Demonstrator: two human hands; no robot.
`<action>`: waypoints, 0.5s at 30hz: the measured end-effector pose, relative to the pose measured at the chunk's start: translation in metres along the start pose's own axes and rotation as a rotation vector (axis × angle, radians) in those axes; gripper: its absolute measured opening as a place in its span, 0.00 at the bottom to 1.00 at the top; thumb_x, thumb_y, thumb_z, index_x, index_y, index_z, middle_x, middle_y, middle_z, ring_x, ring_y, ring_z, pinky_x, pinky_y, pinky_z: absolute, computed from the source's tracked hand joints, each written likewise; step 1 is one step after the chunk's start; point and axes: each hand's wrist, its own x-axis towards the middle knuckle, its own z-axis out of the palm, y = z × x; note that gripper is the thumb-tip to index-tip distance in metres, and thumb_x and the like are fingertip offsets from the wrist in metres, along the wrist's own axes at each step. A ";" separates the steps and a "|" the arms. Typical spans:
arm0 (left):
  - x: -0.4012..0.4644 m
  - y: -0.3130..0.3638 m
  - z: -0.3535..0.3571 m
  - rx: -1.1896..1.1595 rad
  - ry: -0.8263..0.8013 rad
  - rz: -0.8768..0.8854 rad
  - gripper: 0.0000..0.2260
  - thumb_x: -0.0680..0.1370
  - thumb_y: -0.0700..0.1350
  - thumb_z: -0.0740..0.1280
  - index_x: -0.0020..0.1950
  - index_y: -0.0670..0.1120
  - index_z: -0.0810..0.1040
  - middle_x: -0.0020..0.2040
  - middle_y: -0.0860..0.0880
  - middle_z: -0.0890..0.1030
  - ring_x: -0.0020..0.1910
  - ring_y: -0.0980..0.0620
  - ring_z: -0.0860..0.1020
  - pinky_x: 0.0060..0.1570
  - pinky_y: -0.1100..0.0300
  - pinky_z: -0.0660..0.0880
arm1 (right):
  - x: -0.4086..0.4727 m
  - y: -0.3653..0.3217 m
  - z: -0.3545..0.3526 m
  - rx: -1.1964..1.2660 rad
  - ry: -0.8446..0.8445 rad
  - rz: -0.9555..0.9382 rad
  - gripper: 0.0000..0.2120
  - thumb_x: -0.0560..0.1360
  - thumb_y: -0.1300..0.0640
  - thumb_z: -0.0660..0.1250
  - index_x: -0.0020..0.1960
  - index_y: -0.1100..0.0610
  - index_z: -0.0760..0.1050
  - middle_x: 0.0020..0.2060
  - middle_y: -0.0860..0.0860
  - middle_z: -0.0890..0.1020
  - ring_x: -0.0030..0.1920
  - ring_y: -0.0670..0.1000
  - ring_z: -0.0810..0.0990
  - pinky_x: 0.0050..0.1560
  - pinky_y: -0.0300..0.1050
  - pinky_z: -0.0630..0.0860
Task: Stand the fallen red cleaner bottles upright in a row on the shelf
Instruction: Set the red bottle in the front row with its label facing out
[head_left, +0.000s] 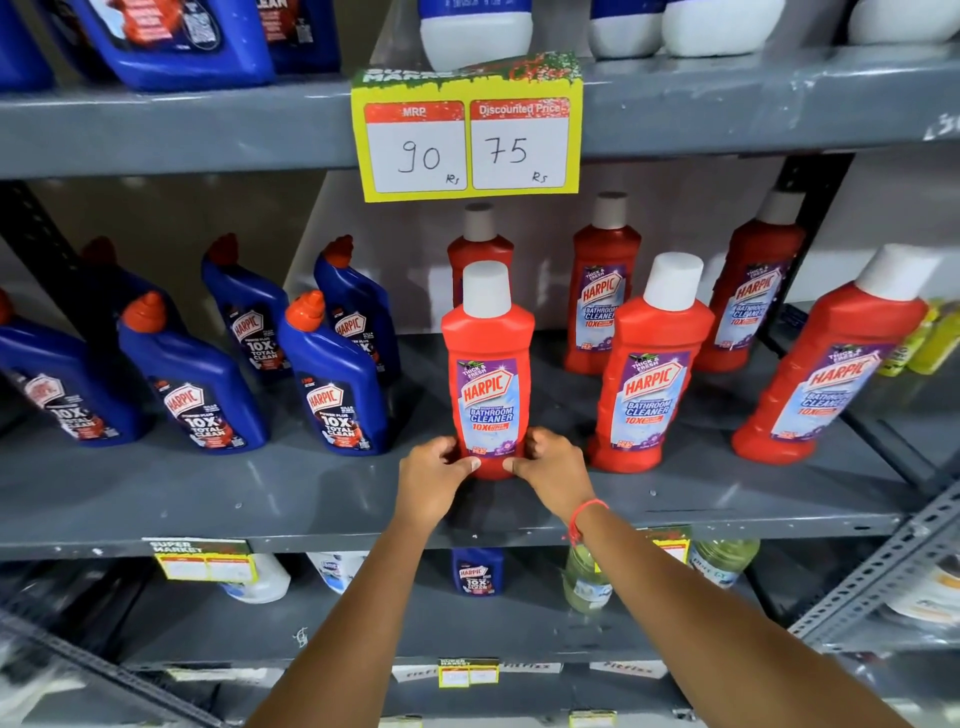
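Head view: both hands on one red bottle (488, 374), clamped from either side at its base. Left hand (434, 475) wraps the bottle's left lower edge, right hand (550, 470) the right lower edge; thumbs meet the front just under the label. Hands are apart, with the bottle's width between them. Red thread band (584, 517) on the right wrist.

Held bottle stands upright, white cap up, label facing the camera, base on the grey shelf (260, 499) near its front edge, roughly mid-width.

Front row, going right: second red bottle (649, 379) upright, just beside the right hand, not touching it. Third red bottle (831, 364) further right, well apart from the hands, standing near the shelf's right end; its lean looks like lens distortion, cannot tell for sure.

Back row: three more red bottles upright toward the rear edge, one (480, 244) directly behind the held one and mostly hidden by it, one (602, 291) right of that, one (753, 291) near the right upright post.

Left half of the shelf: blue bottles (332, 384) with orange caps, in two rows, nearest one close to the left hand but not touching.

Yellow price tag (467, 135) hangs from the front edge of the shelf above, reading 90 and 75.
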 end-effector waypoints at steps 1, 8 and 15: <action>0.001 0.000 0.000 0.004 -0.003 0.002 0.14 0.72 0.42 0.69 0.55 0.39 0.76 0.56 0.41 0.81 0.51 0.49 0.78 0.50 0.58 0.74 | 0.000 -0.001 0.000 -0.002 -0.003 0.003 0.17 0.70 0.62 0.69 0.57 0.63 0.73 0.58 0.58 0.81 0.57 0.55 0.79 0.60 0.48 0.75; -0.012 0.001 0.002 -0.067 0.147 -0.054 0.09 0.71 0.43 0.70 0.49 0.40 0.78 0.50 0.41 0.82 0.45 0.50 0.78 0.46 0.61 0.73 | -0.006 0.005 -0.005 -0.029 0.008 -0.017 0.15 0.70 0.64 0.68 0.57 0.64 0.74 0.56 0.59 0.81 0.56 0.56 0.80 0.63 0.51 0.74; -0.048 0.019 0.049 -0.074 0.170 0.182 0.05 0.71 0.41 0.69 0.37 0.45 0.76 0.38 0.45 0.80 0.37 0.48 0.77 0.39 0.67 0.70 | -0.043 0.044 -0.049 -0.029 0.394 -0.058 0.12 0.69 0.72 0.60 0.47 0.61 0.76 0.43 0.54 0.78 0.47 0.57 0.78 0.50 0.42 0.73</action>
